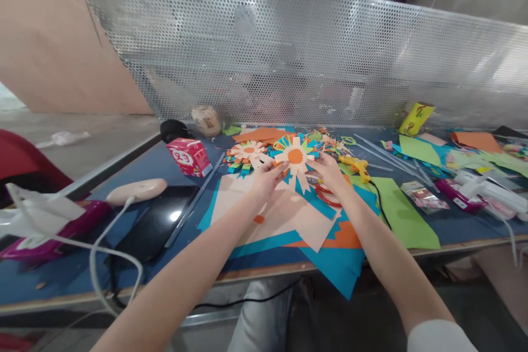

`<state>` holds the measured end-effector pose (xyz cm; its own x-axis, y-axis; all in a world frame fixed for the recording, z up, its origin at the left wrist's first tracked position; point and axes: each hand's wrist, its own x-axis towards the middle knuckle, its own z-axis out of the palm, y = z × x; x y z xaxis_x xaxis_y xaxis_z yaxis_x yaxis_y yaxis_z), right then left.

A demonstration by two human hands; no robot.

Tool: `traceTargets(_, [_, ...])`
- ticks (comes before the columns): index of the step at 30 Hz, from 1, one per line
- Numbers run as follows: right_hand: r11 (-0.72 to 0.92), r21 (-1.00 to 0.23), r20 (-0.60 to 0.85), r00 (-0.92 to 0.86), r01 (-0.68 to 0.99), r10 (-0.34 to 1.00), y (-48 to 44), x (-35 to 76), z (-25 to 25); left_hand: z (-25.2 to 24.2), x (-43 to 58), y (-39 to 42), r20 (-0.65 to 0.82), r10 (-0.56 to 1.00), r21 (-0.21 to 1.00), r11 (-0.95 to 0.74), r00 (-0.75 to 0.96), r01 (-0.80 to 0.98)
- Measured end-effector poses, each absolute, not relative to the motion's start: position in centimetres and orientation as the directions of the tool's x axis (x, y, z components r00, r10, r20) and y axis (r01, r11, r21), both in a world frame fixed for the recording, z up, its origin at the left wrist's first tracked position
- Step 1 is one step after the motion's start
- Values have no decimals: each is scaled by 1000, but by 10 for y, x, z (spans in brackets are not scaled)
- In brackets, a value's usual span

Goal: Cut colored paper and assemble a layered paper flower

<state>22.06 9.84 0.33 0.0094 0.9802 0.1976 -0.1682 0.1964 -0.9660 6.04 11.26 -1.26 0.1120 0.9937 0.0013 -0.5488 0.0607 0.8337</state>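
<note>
Between my two hands is a paper flower (295,156) with an orange centre, pale peach petals and blue and green strips around it. My left hand (267,177) pinches its left edge. The fingers of my right hand (329,171) close on its right edge. Two pale paper tails hang from its lower side. Beyond my left hand lies a second paper flower (248,149) of similar colours. Below my hands are overlapping pale peach paper sheets (235,209) with blue and orange paper. Orange-red scissors handles (328,196) show beside my right hand, partly covered.
A yellow glue gun (355,167) with a black cord lies right of my right hand, near a green sheet (406,214). To the left are a pink box (188,157), a black phone or tablet (159,220) and a white cable. A perforated metal screen (289,55) borders the table's back.
</note>
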Motion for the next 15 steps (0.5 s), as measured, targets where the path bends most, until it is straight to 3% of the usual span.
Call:
traceTargets(10, [147, -965, 120, 133, -219, 984, 103, 223, 1, -12, 61, 114, -41, 991, 866, 98, 126, -491])
traceTargets(15, [109, -956, 101, 44, -274, 994, 98, 220, 9, -11, 57, 115, -30, 993, 855, 85, 115, -511])
